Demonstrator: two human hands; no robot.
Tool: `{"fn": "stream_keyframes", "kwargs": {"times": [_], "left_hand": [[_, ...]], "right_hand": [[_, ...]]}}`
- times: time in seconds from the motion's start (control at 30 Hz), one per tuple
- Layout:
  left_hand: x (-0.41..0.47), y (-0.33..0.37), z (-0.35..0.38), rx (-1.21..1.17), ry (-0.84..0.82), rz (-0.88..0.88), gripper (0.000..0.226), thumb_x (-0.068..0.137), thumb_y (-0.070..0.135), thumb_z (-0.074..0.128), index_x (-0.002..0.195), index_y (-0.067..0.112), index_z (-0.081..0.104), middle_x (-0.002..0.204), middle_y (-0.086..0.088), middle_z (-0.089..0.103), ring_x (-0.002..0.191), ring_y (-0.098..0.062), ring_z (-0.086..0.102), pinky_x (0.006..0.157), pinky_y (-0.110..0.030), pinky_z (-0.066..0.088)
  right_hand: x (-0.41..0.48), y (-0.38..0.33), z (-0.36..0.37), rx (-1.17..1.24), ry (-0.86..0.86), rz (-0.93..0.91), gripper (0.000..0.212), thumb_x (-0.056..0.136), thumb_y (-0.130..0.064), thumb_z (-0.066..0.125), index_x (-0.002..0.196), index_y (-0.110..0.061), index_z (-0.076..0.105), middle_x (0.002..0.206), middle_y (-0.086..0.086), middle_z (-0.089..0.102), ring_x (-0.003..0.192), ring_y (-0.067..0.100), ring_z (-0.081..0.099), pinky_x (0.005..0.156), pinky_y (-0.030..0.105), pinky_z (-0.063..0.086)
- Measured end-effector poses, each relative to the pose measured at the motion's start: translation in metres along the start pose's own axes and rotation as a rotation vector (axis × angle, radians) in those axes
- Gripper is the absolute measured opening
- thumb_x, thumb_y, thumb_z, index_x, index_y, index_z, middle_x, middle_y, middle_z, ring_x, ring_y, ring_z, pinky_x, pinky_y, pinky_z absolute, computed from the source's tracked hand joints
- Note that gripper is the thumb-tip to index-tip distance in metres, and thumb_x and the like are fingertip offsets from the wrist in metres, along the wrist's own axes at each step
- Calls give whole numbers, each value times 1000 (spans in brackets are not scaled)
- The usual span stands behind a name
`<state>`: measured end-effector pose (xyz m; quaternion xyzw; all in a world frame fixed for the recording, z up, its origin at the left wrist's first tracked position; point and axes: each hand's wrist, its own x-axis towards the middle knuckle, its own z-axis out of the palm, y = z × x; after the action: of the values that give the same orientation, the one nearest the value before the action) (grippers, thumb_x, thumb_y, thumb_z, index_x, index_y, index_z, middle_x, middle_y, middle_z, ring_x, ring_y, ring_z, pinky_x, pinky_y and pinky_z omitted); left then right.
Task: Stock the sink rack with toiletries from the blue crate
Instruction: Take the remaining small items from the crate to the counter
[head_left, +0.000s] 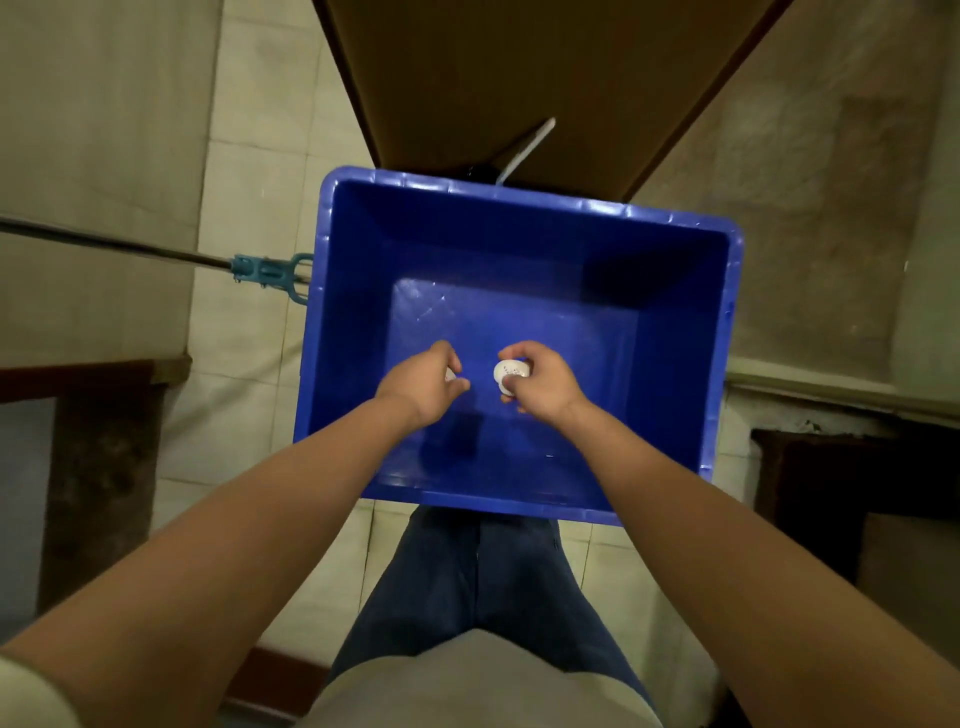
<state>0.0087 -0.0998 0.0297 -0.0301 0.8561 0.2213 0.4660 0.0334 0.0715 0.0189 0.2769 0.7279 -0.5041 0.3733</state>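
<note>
A deep blue crate (722, 332) stands on the tiled floor below me. Both my arms reach down into it. My right hand (540, 382) grips a small white round toiletry (508, 371) with its flat top facing up. My left hand (423, 382) curls around another small white item (450, 375), of which only a sliver shows between thumb and fingers. Apart from these two items the crate's floor looks bare. The sink rack is out of view.
A brown door (519, 78) stands behind the crate, with a white handle (527, 148) near its lower edge. A mop with a metal pole and teal clamp (265, 270) lies against the crate's left side. Dark openings sit at the lower left and right.
</note>
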Motion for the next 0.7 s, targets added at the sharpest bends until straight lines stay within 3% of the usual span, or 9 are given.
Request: {"fn": "stream_keyframes", "kwargs": {"times": [0.2,0.3,0.43,0.57,0.7], "left_hand": [[-37,35,-2,-164,95,51,32,85,33,71,109,28,49,103,2,61,89,-24,61,78,-40,53],[-55,51,-3,-236,149,101,36,85,28,72,112,27,47,105,4,59,92,-23,61,80,-39,53],[-73,67,-9,-268,150,172,31,84,26,72,102,25,48,93,6,60,79,-18,59,71,-36,50],[-90,81,-20,-300,139,275,23,86,20,68,87,30,48,82,3,60,71,-19,56,68,-41,51],[-114,99,-33,-287,131,385,13,91,18,61,98,23,50,81,0,60,69,-16,55,59,-30,46]], "right_hand": [[-41,-15,-32,-24,55,-76,39,80,5,63,105,-24,57,88,-8,54,75,19,57,67,38,55],[-63,-18,-41,10,118,-79,36,78,3,65,98,-26,56,87,-7,55,75,21,60,73,47,60],[-96,-22,-50,70,189,-74,31,82,0,62,101,-24,59,86,-5,59,76,24,64,76,49,59],[-130,-26,-53,125,255,-105,28,90,-7,56,112,-24,59,99,3,65,86,27,70,80,46,59],[-167,-32,-53,158,286,-113,28,97,-15,52,124,-18,57,115,3,59,87,21,68,77,37,58]]}}
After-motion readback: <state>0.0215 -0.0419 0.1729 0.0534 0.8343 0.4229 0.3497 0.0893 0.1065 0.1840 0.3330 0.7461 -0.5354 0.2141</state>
